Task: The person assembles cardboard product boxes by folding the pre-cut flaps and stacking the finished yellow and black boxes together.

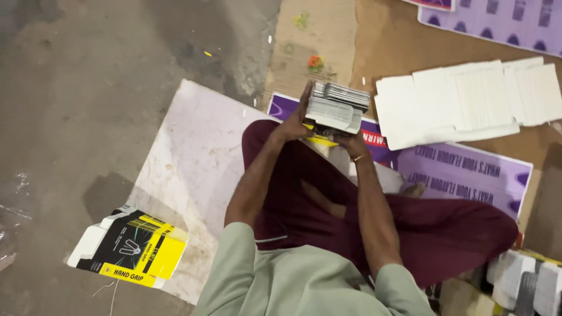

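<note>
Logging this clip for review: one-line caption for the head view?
Seated on the floor, both hands, left hand and right hand, grip a stack of flattened cartons.

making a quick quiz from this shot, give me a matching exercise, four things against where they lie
Things:
1. stack of flat cards
2. black and yellow carton
3. white sheets
4. purple printed sheet

Places:
a. on the bare floor at lower left
b. fanned out on brown board at upper right
c. held between the left hand and right hand
d. under the person's knee, beside the white sheets

Pairs: 1-c, 2-a, 3-b, 4-d
</note>
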